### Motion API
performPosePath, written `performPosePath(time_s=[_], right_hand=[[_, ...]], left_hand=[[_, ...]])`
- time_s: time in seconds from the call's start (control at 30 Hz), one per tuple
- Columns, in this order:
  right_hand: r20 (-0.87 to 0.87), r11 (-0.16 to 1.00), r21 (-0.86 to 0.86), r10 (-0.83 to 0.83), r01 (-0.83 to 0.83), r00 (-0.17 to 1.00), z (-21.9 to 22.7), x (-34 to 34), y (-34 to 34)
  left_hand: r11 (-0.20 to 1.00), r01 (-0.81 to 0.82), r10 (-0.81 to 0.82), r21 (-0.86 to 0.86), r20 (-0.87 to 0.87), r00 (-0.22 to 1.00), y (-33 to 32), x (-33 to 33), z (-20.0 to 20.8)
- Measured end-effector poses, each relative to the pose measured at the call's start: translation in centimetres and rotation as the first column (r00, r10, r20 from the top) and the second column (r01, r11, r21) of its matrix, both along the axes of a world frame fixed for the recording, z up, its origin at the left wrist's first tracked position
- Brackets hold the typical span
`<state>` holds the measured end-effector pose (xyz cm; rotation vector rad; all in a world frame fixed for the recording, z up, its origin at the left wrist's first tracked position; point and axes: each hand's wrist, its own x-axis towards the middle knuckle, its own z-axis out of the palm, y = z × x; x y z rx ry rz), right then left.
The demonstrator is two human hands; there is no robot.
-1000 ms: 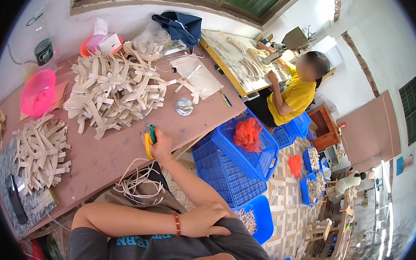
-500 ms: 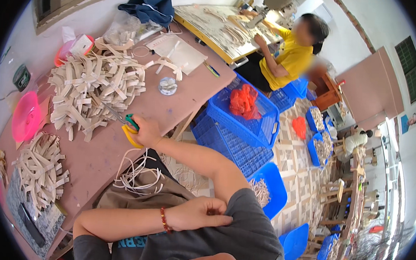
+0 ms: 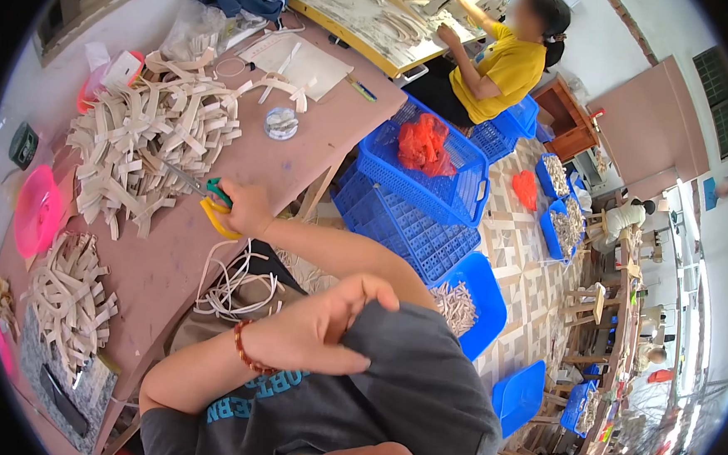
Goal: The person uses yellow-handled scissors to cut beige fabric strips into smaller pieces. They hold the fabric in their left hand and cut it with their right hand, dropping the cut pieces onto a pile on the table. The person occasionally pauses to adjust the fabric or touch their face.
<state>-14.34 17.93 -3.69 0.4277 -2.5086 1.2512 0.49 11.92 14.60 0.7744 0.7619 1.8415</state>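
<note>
My right hand [image 3: 247, 209] reaches out over the brown table [image 3: 170, 266] and closes on the yellow and green handles of a pair of scissors [image 3: 209, 198]. The blades point toward a big heap of pale flat strips [image 3: 148, 143]. My left hand [image 3: 316, 335], with a bead bracelet at the wrist, crosses my chest and pinches the dark grey sleeve [image 3: 409, 372] on my right upper arm. A loose bundle of white cords [image 3: 231, 284] lies at the table's near edge, just below my right forearm.
A smaller strip pile [image 3: 68, 301] and a pink dish [image 3: 36, 212] sit at the left. A small round clear container [image 3: 280, 123] stands farther back. Blue crates [image 3: 420, 189], one holding red mesh [image 3: 423, 141], stand right of the table. A person in a yellow shirt [image 3: 507, 65] works at another table.
My left hand has gone from lying flat on my right arm to gripping the sleeve, thumb raised. My right hand stays at the scissors. The view has tilted closer to the table.
</note>
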Motion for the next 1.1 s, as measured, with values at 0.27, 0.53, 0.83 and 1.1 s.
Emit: performPosePath(time_s=[0.27,0.53,0.83,1.1], right_hand=[[-0.046,0.989,0.148,0.005,0.002,0.999,0.3,0.5,0.3],[-0.08,0.994,0.109,0.021,-0.012,0.997,0.9,0.8,-0.2],[-0.097,0.995,0.102,0.02,-0.01,0.995,1.0,0.5,-0.1],[-0.061,0.987,0.155,-0.019,0.028,0.998,0.2,0.5,0.4]], left_hand=[[0.579,-0.694,0.617,0.427,-0.787,0.031,2.5,-1.5,0.3],[0.98,-0.169,0.155,-0.103,-0.128,0.98,1.6,0.6,0.3],[0.956,-0.173,-0.059,0.237,0.734,0.677,-0.5,2.5,0.6],[0.938,-0.192,-0.102,0.288,0.759,0.643,-1.5,2.3,2.5]])
